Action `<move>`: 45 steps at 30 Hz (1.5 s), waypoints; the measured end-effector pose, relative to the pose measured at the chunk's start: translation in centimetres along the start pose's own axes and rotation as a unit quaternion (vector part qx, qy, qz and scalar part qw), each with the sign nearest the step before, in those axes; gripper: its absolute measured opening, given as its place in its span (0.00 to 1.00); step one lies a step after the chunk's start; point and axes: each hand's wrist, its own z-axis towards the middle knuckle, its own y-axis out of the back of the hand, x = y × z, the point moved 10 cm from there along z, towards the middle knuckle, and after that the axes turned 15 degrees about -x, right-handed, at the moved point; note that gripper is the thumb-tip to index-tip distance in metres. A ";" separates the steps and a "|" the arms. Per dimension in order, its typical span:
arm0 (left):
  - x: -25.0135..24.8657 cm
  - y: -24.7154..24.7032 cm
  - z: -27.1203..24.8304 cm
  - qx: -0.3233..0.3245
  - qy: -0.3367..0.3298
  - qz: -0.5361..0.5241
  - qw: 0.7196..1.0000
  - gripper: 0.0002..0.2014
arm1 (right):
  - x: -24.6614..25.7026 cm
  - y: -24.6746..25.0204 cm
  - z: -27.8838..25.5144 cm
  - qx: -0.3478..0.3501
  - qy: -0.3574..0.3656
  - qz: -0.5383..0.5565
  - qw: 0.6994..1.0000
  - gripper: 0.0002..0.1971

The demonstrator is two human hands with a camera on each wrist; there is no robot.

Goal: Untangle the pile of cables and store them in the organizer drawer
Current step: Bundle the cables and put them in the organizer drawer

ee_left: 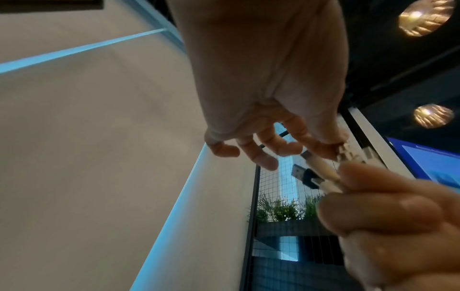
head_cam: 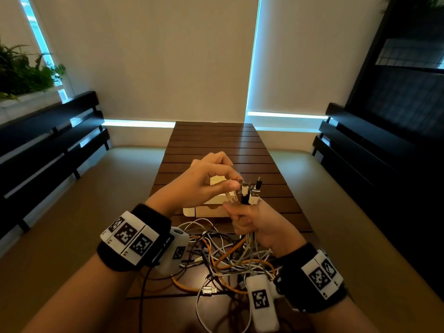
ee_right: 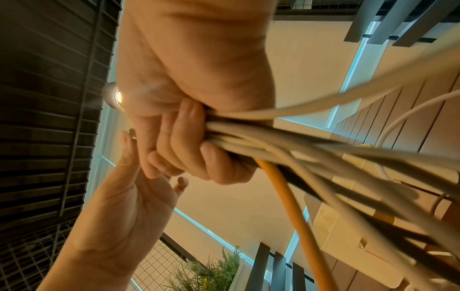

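My right hand (head_cam: 243,218) grips a bundle of cables (head_cam: 249,239) upright above the table, fingers wrapped round it. The plug ends (head_cam: 249,192), white, black and metal USB ones, stick up out of the fist. My left hand (head_cam: 234,185) reaches in from the left and pinches one plug at the top of the bundle between thumb and forefinger. In the left wrist view that pinch (ee_left: 342,146) sits on a pale plug (ee_left: 348,154), beside other plugs (ee_left: 308,175). The right wrist view shows the fist (ee_right: 199,141) closed round grey, white, black and orange cables (ee_right: 286,145).
The cables hang down into a loose tangle (head_cam: 225,263) on the near end of a brown slatted table (head_cam: 216,145). A cream cardboard box (head_cam: 206,209) stands behind the hands. Dark benches (head_cam: 48,145) run along both sides.
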 end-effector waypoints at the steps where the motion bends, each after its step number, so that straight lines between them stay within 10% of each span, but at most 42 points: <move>1: 0.0 -0.1 -0.1 0.002 0.020 -0.040 0.999 0.09 | 0.0 0.1 0.0 -0.004 -0.003 0.002 1.000 0.16; 7: 0.4 1.1 0.0 -0.120 0.106 -0.226 0.961 0.19 | 0.2 0.1 0.4 -0.013 -0.004 0.019 1.000 0.16; 23: -2.2 -3.0 -0.8 -0.146 0.021 -0.166 0.975 0.14 | -0.3 0.1 0.2 -0.054 0.019 0.012 0.998 0.09; 28: 0.6 -1.0 -1.5 -0.215 0.129 -0.356 0.900 0.21 | -1.4 -0.4 0.0 -0.036 -0.045 0.017 0.998 0.18; 31: -2.7 1.8 -1.3 -0.236 -0.015 -0.098 0.967 0.22 | -1.1 0.4 -0.4 -0.062 -0.062 -0.005 0.996 0.18; 33: -7.5 0.3 -1.8 -0.160 -0.203 0.130 0.957 0.16 | -1.5 0.4 -0.3 -0.096 -0.084 -0.068 0.989 0.13; 34: -8.8 -1.6 -2.2 -0.088 -0.255 0.188 0.945 0.19 | -2.6 -0.2 -0.5 -0.088 -0.131 -0.164 0.974 0.08; 36: -7.9 -6.0 -3.6 0.106 -0.240 0.258 0.930 0.39 | -5.7 0.0 -4.8 0.016 -0.356 -0.447 0.821 0.33; 37: -6.3 -7.5 -4.4 0.179 -0.197 0.290 0.919 0.49 | -5.5 1.8 -5.2 -0.018 -0.399 -0.583 0.707 0.42; 38: -4.9 -8.2 -5.0 0.214 -0.162 0.315 0.910 0.55 | -4.6 0.4 -3.2 -0.053 -0.342 -0.636 0.690 0.46; 41: -4.0 -8.1 -4.8 0.160 -0.160 0.330 0.916 0.62 | -2.7 -0.1 -3.1 -0.070 -0.177 -0.597 0.780 0.44; 42: -3.8 -8.0 -4.7 0.144 -0.162 0.329 0.919 0.62 | -2.6 -0.5 -2.9 -0.087 -0.115 -0.640 0.755 0.38; 44: -3.5 -7.5 -4.2 0.109 -0.160 0.326 0.925 0.60 | -0.4 0.0 -1.8 -0.118 -0.068 -0.441 0.887 0.26; 45: -3.4 -7.3 -4.1 0.098 -0.151 0.326 0.928 0.59 | 0.2 -0.4 -2.3 -0.071 -0.062 -0.450 0.888 0.24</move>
